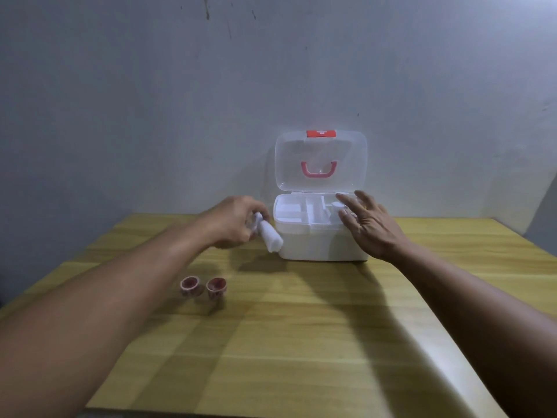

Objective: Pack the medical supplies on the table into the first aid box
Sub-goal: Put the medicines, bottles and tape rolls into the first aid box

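Nearest me: wooden table, yellowish grain, my two bare forearms reaching fwd over it. Just past my L forearm, 2 small tape rolls w/ reddish print: left tape roll & right tape roll, side by side, close but apart, both standing on the table, well short of the box.

Farther on, my left hand is closed around a white bandage roll. Roll is tilted, free end pointing down-right, right at the box's front-left corner; touching the box or not, can't tell, view's blurry there. Roll is off the table, shadow under it.

My right hand is open, fingers spread, palm down, over the R side of the box, gripping nothing. Something white sits under the fingertips, prob. in the R compartment; too washed out to name.

White first aid box sits mid-table toward the far edge. Inner tray has several compartments, contents hard to make out. Clear lid stands up open, pink handle on it, red latch at top edge. Behind: plain grey wall.
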`<action>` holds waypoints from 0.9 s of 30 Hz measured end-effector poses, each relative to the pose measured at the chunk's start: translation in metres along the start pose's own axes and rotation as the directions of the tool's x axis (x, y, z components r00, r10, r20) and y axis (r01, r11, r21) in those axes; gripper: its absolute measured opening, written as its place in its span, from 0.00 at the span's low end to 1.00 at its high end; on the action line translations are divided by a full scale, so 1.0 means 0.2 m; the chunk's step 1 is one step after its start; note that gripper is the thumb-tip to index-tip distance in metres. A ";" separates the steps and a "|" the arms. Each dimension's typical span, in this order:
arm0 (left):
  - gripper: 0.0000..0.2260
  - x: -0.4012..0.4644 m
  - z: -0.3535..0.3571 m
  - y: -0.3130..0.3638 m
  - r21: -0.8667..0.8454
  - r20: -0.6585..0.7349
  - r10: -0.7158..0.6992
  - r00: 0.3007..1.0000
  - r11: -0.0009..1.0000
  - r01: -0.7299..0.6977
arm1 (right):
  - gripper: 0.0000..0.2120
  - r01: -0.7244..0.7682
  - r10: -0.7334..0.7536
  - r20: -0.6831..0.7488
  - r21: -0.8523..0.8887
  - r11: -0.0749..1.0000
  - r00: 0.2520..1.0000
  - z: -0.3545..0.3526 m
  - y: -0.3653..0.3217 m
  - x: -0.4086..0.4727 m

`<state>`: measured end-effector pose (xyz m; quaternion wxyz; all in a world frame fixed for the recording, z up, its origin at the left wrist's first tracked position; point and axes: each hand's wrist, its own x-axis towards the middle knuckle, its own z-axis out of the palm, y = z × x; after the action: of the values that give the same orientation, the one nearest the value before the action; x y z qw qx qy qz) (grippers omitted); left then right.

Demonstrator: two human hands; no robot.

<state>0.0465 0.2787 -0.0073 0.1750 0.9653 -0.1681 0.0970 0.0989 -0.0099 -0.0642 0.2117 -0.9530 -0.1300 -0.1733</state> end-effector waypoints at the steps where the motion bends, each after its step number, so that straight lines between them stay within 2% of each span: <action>1: 0.09 0.03 -0.03 0.02 -0.010 -0.027 0.021 0.999 1.000 -0.021 | 0.25 0.000 0.000 0.000 0.004 1.000 1.000 0.00 0.00 0.00; 5: 0.09 0.22 -0.08 0.11 0.008 -0.092 0.076 0.993 0.997 -0.076 | 0.24 0.002 -0.002 -0.003 0.013 1.000 1.000 0.00 0.00 0.00; 13: 0.10 0.54 0.07 0.16 0.030 -0.039 0.038 0.999 0.999 -0.037 | 0.24 0.013 -0.013 -0.024 -0.009 1.000 1.000 0.01 0.00 0.00; 20: 0.17 0.62 0.22 0.14 -0.083 0.020 0.046 0.999 0.996 -0.044 | 0.25 0.030 -0.031 -0.057 -0.009 0.999 0.998 0.02 0.00 -0.01; 25: 0.28 0.61 0.25 0.13 -0.171 0.067 -0.009 0.998 0.985 0.020 | 0.25 0.041 -0.043 -0.073 -0.021 0.999 0.996 0.02 0.00 -0.01; 27: 0.30 0.59 0.24 0.13 -0.166 0.046 -0.041 0.998 0.985 0.048 | 0.24 0.039 -0.040 -0.071 -0.019 0.999 0.997 0.02 0.00 -0.01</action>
<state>0.1524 0.2036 -0.0148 0.2536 0.9526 -0.1576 0.0582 0.0991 -0.0089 -0.0687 0.2042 -0.9453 -0.1398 -0.2126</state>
